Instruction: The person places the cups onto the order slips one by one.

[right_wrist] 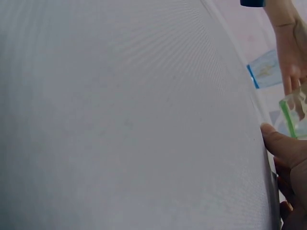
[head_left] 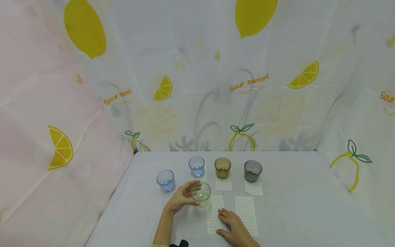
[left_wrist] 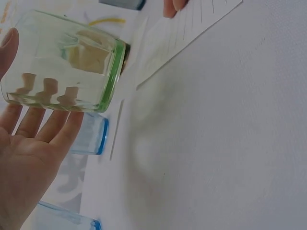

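Observation:
My left hand (head_left: 182, 198) holds a pale green drinking glass (head_left: 201, 195) by its side, thumb on the near side and fingers round the far side. In the left wrist view the glass (left_wrist: 67, 60) is raised off the white table, its thick green base showing. My right hand (head_left: 236, 229) lies low over the table, fingertips at a lined paper slip (head_left: 215, 219) and fingers loosely bent. A second lined slip (head_left: 247, 211) lies partly beneath that hand. Just left of the held glass stands a blue glass (head_left: 166, 180).
Behind the hands stand another blue glass (head_left: 196, 167), a brown glass (head_left: 223, 168) and a grey glass (head_left: 253, 171) in a row. Lined slips lie by them, such as the slip (head_left: 223, 184) at the brown glass. A lemon-printed cloth (head_left: 197, 113) hangs behind the table (head_left: 296, 206).

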